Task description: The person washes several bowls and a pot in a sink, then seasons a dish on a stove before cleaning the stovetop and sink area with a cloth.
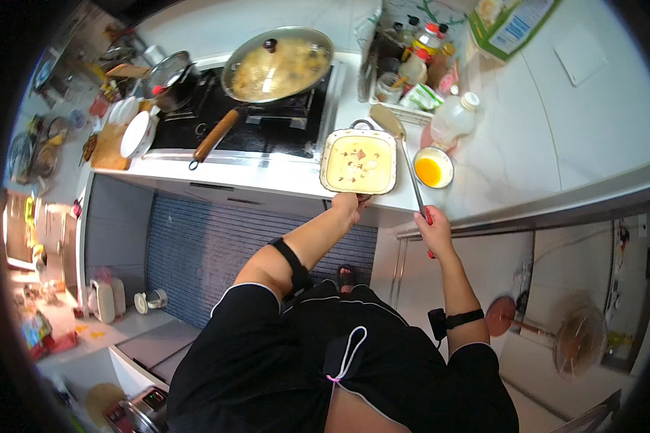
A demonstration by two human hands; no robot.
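My left hand (352, 207) grips the near handle of a square, scallop-rimmed baking dish (360, 162), which rests at the counter's front edge. Painted figures show on the dish's pale yellow inside. In my right hand (434, 230) is the red-and-black handle of a spatula (409, 157). Its broad blade lies up by the dish's far handle, beside the condiment basket. Just right of the spatula shaft, a small bowl (434, 168) holds a bright orange-yellow liquid. A wok (279, 67) under a glass lid sits on the gas stove, food visible through the steamy glass.
The wok's wooden handle (216, 135) juts over the stove's front. A dark lidded pot (170, 81) and a white bowl (138, 133) stand left. Several bottles fill a basket (406, 111) at the back. A translucent plastic jug (455, 122) stands behind the small bowl.
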